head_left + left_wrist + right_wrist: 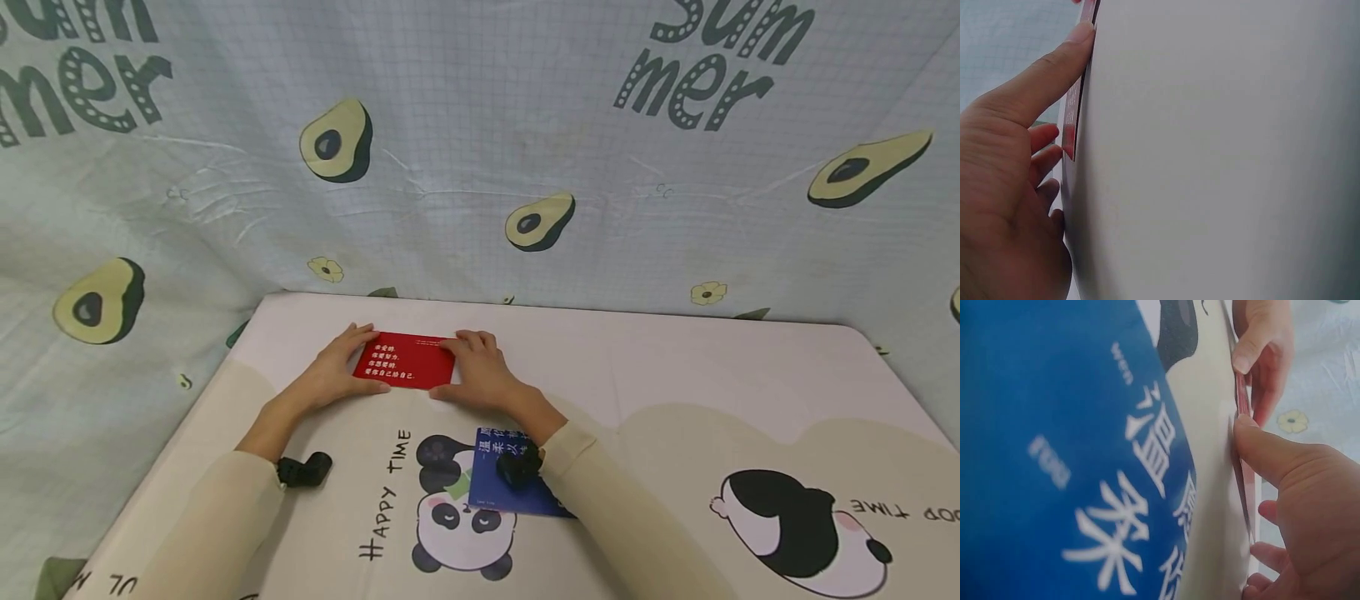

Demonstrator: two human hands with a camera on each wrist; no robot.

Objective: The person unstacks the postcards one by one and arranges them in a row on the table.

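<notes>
A red card (pixel 405 362) with white writing lies flat at the far left part of the table. My left hand (pixel 335 367) grips its left end, thumb at the near edge and fingers toward the far side. At the right end my right hand (pixel 483 373) holds it likewise. In the left wrist view the thumb touches the edge of the red card (pixel 1072 115). Both thumbs meet the near edge of the card (pixel 1242 394) in the right wrist view. Below my right wrist lies a blue card (pixel 491 487) with white characters, partly hidden by the wrist and sleeve.
The table (pixel 645 367) has a pale cover printed with a panda (pixel 465 542) and a black-and-white dog (pixel 806 533). Behind it hangs a curtain (pixel 450 125) with avocados. Black wrist cameras, one on the left (pixel 303 471), sit at the sleeves.
</notes>
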